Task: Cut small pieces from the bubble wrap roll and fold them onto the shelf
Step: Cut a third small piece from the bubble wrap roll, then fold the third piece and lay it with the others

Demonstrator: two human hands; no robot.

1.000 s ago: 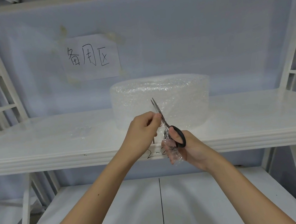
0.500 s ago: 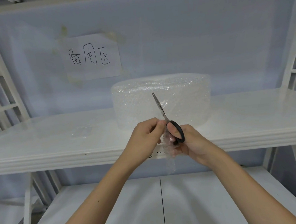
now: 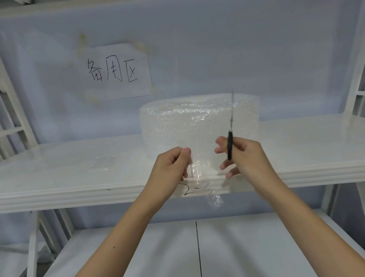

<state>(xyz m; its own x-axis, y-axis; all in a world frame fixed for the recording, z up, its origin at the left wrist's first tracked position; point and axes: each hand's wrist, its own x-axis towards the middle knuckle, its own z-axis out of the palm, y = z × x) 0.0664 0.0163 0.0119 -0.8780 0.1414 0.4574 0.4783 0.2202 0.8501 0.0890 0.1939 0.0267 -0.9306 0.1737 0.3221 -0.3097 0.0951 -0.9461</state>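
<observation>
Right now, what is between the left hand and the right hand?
In the head view, a small bubble wrap piece hangs between them, pinched by the left hand. The right hand holds scissors pointing up, apart from it.

This is looking like a storeroom. White metal shelves [image 3: 72,185] are standing against a pale wall, a handwritten paper sign [image 3: 116,71] is hanging there, and "2-3" [image 3: 197,189] is marking the shelf edge.
</observation>
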